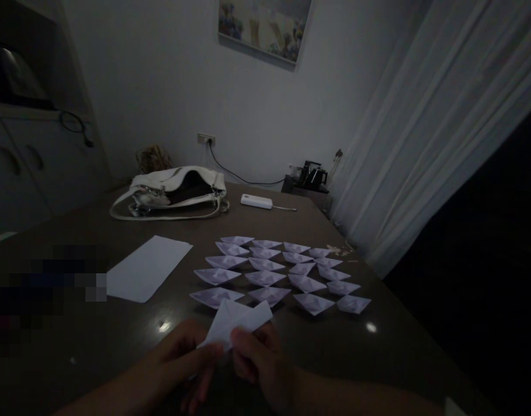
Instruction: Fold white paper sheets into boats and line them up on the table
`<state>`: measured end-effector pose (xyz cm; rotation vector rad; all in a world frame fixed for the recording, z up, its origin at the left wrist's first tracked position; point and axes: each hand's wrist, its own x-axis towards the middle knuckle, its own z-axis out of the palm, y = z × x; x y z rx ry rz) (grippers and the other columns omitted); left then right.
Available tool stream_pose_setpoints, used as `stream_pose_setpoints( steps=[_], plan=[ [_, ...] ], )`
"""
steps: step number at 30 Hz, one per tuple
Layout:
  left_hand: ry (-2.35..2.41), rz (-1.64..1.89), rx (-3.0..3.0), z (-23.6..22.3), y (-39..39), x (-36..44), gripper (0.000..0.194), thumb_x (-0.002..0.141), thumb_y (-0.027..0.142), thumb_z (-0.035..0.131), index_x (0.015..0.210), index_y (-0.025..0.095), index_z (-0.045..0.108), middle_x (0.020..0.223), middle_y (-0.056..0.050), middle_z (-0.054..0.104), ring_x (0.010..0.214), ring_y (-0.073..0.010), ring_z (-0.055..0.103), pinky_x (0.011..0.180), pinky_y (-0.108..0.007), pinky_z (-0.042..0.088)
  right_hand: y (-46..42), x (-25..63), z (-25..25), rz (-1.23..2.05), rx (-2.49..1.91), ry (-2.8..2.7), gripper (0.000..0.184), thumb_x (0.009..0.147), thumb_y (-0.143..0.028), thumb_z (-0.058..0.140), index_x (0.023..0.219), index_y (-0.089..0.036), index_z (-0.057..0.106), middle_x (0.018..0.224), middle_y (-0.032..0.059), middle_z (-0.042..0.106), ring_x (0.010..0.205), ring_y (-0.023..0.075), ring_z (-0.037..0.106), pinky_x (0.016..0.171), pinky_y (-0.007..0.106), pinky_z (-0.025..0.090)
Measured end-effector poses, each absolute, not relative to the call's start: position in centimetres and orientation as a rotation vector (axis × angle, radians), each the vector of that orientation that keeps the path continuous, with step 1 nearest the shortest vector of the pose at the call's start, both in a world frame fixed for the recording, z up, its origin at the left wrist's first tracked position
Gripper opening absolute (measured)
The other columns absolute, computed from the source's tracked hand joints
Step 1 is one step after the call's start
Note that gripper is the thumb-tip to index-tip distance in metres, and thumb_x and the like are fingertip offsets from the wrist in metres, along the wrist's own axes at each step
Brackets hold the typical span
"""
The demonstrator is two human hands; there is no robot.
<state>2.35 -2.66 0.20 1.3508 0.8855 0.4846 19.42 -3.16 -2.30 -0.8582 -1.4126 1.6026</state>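
Note:
A partly folded sheet of white paper (pixel 231 319) is held up between my two hands, low in the middle of the view. My left hand (pixel 185 352) pinches its lower left corner, thumb on top. On the right side, my right hand (pixel 259 352) grips the paper with its thumb pressed near the centre. Just beyond stand several folded paper boats (pixel 265 278) in rows on the dark table (pixel 130 341). Left of the boats lies a stack of blank white paper (pixel 150 268). The fingers behind the folded paper are partly hidden.
A white handbag (pixel 178 188) with its strap lies at the table's back left. Near the back middle is a white power-bank-like device (pixel 256 201) with a short cable. A black kettle (pixel 315 176) stands beyond the far right corner, beside a sheer curtain (pixel 404 127).

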Motion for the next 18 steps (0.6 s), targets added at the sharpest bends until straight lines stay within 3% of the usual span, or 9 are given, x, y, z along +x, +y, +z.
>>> stream_pose_setpoints(
  steps=[6,14,18],
  plan=[
    [0.995,0.486,1.352,1.0,-2.3,2.2,0.055,0.067,0.071,0.054,0.05,0.019,0.054,0.046,0.003,0.051,0.044,-0.0101,0.046,0.048,-0.021,0.04,-2.3,19.8,-1.7,1.38,-0.994,-1.167,0.063,0.076,-0.065,0.058,0.042,-0.02,0.03,0.04,-0.0077,0.025,0.04,0.0058,0.024,0.044,0.024,0.02],
    [1.01,0.423,1.423,1.1,-2.5,1.9,0.056,0.071,0.072,0.05,0.053,0.019,0.058,0.051,0.002,0.055,0.05,-0.0116,0.05,0.054,-0.022,0.045,-1.8,20.0,-1.3,1.251,-0.975,-1.247,0.063,0.079,-0.065,0.052,0.041,-0.02,0.027,0.04,-0.0076,0.021,0.039,0.0055,0.02,0.041,0.024,0.017],
    [1.009,0.435,1.38,0.9,-2.8,2.0,0.05,0.071,0.068,0.059,0.079,0.019,0.064,0.07,0.002,0.066,0.061,-0.0135,0.061,0.058,-0.022,0.05,-2.2,20.3,-1.7,1.201,-0.97,-1.413,0.063,0.083,-0.064,0.047,0.042,-0.02,0.029,0.04,-0.0067,0.023,0.039,0.0056,0.021,0.041,0.024,0.016]
  ],
)
